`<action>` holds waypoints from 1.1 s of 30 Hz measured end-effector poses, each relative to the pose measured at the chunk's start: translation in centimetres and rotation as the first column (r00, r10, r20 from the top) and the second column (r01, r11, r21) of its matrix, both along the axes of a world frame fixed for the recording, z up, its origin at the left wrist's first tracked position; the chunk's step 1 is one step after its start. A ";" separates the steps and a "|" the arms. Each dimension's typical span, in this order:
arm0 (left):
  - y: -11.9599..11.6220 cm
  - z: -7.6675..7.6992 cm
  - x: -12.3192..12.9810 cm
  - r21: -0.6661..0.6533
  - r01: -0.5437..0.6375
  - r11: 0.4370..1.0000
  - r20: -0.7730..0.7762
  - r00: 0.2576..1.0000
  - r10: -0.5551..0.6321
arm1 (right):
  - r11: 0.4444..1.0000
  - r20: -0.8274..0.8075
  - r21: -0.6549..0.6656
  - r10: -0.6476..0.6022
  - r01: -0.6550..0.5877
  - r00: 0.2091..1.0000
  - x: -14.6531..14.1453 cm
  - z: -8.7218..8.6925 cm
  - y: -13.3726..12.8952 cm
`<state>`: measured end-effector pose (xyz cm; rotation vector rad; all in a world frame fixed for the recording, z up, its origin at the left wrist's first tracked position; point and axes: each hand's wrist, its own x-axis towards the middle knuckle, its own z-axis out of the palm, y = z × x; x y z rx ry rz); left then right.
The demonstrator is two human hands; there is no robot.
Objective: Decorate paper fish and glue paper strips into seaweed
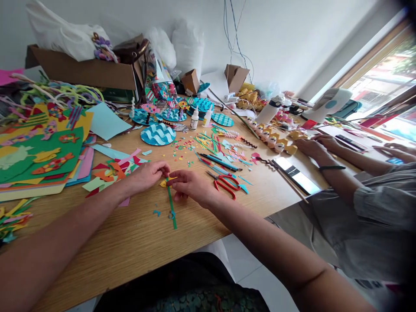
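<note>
Yellow paper shows between the two hands: a small piece point(163, 184), lying right at the green strip point(171, 203) on the wooden table point(130, 242). Left hand point(153, 172) now, fingers drawn in narrow by the strip's upper end; whether they pinch it, I can't tell. Right hand point(191, 186) arches over from the other side, fingers bent, fingertips at the yellow piece, grip hidden. So this one looks midway: shape cut, little decoration visible, detailing apparently left to do.

Just below, blue snippets point(156, 212); a blue curl point(171, 214) sits on the strip. Out to the right, red-handled scissors point(225, 184) lie idle. Beyond, tiny paper bits point(182, 147) are scattered, then white bottles point(194, 119) stand upright.

And look further: a wavy blue disc point(158, 134) seems complete as a base, while a pink spotted fish point(150, 108) is already mounted behind it. Far left, a dotted orange fish point(53, 164) looks finished on the green sheet point(73, 151).
</note>
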<state>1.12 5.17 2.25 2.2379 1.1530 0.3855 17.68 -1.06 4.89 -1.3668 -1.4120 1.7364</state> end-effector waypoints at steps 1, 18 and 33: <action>0.0 0.0 0.0 0.005 0.000 1.000 -0.007 1.000 0.000 | 1.000 -0.001 0.000 0.003 -0.003 1.000 0.0 0.0 0.0; -0.5 0.2 0.2 -0.003 -0.027 1.000 -0.007 1.000 0.027 | 1.000 -0.062 -0.015 0.008 -0.009 0.998 1.0 -0.4 -3.1; -3.7 1.3 -0.7 0.017 -0.066 0.998 0.183 0.981 0.062 | 0.728 0.616 0.681 -0.513 -0.077 0.597 12.0 0.1 5.7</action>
